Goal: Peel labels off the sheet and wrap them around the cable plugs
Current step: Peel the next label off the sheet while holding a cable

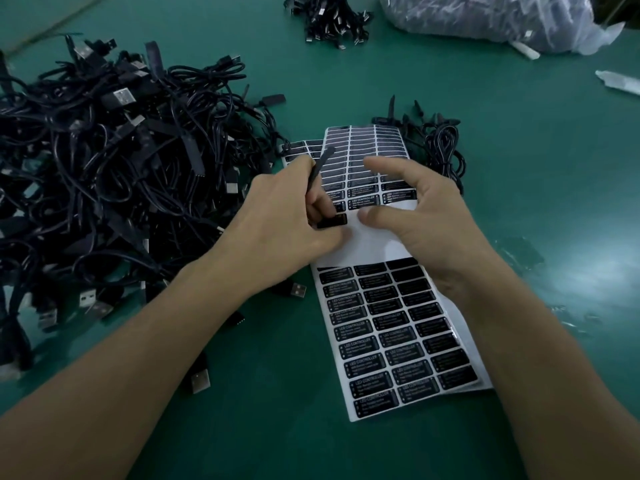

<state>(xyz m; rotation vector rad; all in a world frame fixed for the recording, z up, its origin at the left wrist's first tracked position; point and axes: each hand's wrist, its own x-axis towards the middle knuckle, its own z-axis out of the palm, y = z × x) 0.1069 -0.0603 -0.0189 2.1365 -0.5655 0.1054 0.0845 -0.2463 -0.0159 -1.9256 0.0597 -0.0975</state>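
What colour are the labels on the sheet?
The labels are black with white lettering; head view.

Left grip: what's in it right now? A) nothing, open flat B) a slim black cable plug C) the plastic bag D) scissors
B: the left grip holds a slim black cable plug over the label sheet, with the plug's end sticking up past the fingers.
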